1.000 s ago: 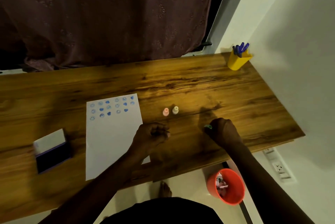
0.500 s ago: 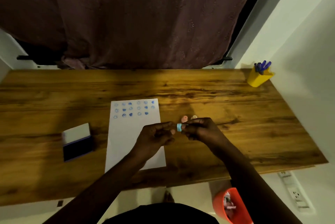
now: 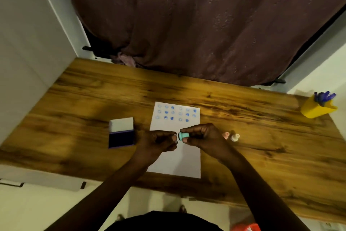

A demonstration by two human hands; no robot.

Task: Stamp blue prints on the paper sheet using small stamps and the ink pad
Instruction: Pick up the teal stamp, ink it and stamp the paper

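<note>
A white paper sheet [image 3: 179,161] lies on the wooden table [image 3: 262,137], with several blue prints in rows across its far end. My right hand [image 3: 204,138] pinches a small teal stamp [image 3: 183,136] sideways above the sheet. My left hand [image 3: 159,142] is curled just left of the stamp, fingertips close to its face; whether it holds anything is hidden. The ink pad [image 3: 121,138] lies open to the left of the sheet, its white lid [image 3: 121,124] folded back. A pink stamp [image 3: 226,135] and a cream stamp [image 3: 235,137] stand right of my right hand.
A yellow cup [image 3: 318,111] holding blue pens stands at the table's far right corner. A dark curtain [image 3: 206,25] hangs behind the table. A white wall [image 3: 28,62] runs along the left. A red bin [image 3: 245,227] shows below the table's near edge.
My right hand picked the teal stamp off the table at the right and carried it left over the sheet to meet my left hand. The camera view swung to the left.
</note>
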